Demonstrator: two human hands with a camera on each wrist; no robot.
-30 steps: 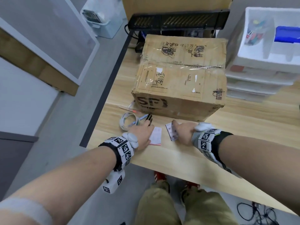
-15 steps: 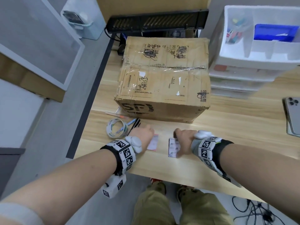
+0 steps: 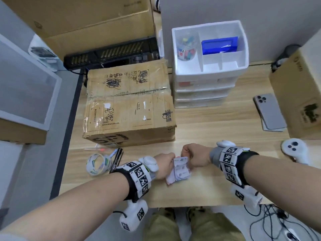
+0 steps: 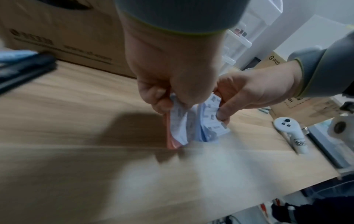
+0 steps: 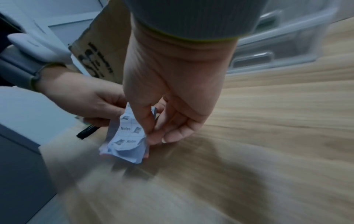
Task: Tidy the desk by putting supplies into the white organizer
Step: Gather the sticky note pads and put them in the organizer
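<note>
Two wrapped sticky-note pads meet over the desk's front edge. My left hand (image 3: 171, 164) pinches the pink-backed pad (image 4: 177, 130) from above. My right hand (image 3: 186, 156) pinches the bluish pad (image 4: 211, 125), printed "Notes" (image 5: 127, 136), right beside it. Both pads hang on edge, touching each other, just above the wood. The white organizer (image 3: 210, 66) stands at the back of the desk, with an open top tray holding a jar of coloured clips (image 3: 186, 47) and a blue box (image 3: 219, 45); drawers sit below it.
A large taped cardboard box (image 3: 128, 108) fills the desk's left rear. A tape roll (image 3: 98, 164) and dark pens (image 3: 118, 157) lie left of my hands. On the right are a phone (image 3: 269, 112), a white controller (image 3: 294, 148) and another carton (image 3: 302, 94).
Each hand was pressing a separate pad lying flat on the desk. Both hands have since picked the pads up and brought them together; the head view has swung right.
</note>
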